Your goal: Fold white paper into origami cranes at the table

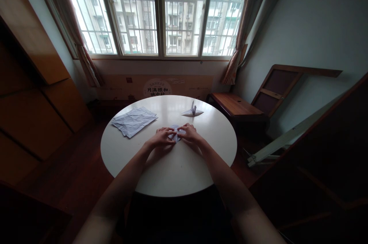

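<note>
A small piece of folded paper (178, 139), pale bluish-white, lies near the middle of the round white table. From its left side my left hand (163, 137) holds it, fingers bent and closed on the edge. My right hand (188, 133) grips the opposite side, thumb and fingertips pressed on the paper. Parts of the folds are hidden under the fingers. Beyond my right hand stands a folded paper crane (193, 111) with wings spread. To the left of my left hand lies a stack of creased paper sheets (134, 120).
The round white table (178, 175) sits below a barred window. A low wooden bench (237, 105) and a leaning wooden frame (274, 88) stand at the right. Behind the table is a printed cardboard box (120, 83). Wooden cabinets (34, 117) line the left.
</note>
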`<move>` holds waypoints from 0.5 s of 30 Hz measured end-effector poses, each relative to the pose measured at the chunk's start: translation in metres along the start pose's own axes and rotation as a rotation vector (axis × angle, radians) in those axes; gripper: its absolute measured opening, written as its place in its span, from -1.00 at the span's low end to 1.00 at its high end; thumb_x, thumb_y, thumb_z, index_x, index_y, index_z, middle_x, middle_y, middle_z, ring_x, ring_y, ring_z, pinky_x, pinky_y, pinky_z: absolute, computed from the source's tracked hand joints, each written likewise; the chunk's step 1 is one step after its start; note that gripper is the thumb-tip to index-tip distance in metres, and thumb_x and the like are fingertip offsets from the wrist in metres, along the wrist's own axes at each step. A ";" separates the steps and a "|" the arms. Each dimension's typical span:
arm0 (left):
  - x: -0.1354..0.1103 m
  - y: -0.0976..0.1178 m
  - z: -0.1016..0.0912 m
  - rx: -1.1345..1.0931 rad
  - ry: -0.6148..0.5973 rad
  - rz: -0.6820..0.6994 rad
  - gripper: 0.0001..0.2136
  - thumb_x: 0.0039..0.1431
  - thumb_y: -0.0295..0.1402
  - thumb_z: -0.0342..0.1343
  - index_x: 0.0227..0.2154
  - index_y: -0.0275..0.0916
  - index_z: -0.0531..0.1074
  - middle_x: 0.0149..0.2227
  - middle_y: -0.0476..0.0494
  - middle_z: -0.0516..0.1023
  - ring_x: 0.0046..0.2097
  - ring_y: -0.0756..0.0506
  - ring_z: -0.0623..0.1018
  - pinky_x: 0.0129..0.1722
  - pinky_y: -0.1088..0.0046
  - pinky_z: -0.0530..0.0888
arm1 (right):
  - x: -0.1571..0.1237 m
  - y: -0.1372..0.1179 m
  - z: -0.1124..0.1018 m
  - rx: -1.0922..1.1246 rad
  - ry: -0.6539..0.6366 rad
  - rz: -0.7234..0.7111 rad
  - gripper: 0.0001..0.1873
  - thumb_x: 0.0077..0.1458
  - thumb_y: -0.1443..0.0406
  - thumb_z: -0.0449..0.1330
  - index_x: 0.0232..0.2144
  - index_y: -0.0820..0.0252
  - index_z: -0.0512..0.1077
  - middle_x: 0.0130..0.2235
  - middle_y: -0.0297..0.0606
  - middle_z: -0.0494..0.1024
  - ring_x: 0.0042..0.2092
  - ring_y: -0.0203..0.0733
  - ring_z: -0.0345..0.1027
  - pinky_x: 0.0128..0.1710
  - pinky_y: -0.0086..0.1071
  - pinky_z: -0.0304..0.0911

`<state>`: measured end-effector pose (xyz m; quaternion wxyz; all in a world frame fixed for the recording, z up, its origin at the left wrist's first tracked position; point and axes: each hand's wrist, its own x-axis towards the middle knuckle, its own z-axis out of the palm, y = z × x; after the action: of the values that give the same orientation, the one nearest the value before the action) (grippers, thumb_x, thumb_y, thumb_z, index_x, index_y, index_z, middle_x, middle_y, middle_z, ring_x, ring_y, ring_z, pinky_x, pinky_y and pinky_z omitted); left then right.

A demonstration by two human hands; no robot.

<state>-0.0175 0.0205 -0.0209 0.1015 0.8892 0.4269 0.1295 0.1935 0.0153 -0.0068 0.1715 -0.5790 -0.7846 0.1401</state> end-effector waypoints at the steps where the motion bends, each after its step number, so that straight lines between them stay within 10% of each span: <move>1: 0.000 0.000 0.000 0.000 -0.003 0.000 -0.49 0.06 -0.01 0.15 0.09 0.04 0.39 0.19 -0.05 0.34 0.21 -0.27 0.27 0.22 0.15 0.13 | 0.000 0.000 0.000 0.000 -0.001 0.001 -0.57 0.07 0.03 0.21 -0.01 -0.04 0.47 -0.01 -0.15 0.35 0.05 0.02 0.18 0.04 -0.22 0.08; 15: 0.001 0.001 0.000 0.032 -0.013 0.000 -0.55 0.13 -0.08 0.09 0.10 0.05 0.38 0.20 -0.05 0.33 0.22 -0.27 0.26 0.22 0.13 0.13 | 0.000 -0.001 -0.001 -0.004 -0.007 0.008 -0.56 0.08 0.02 0.20 -0.01 -0.04 0.47 -0.01 -0.15 0.35 0.05 0.01 0.18 0.04 -0.21 0.08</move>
<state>-0.0159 0.0205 -0.0199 0.0898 0.8916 0.4282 0.1169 0.1930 0.0149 -0.0054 0.1672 -0.5821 -0.7831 0.1412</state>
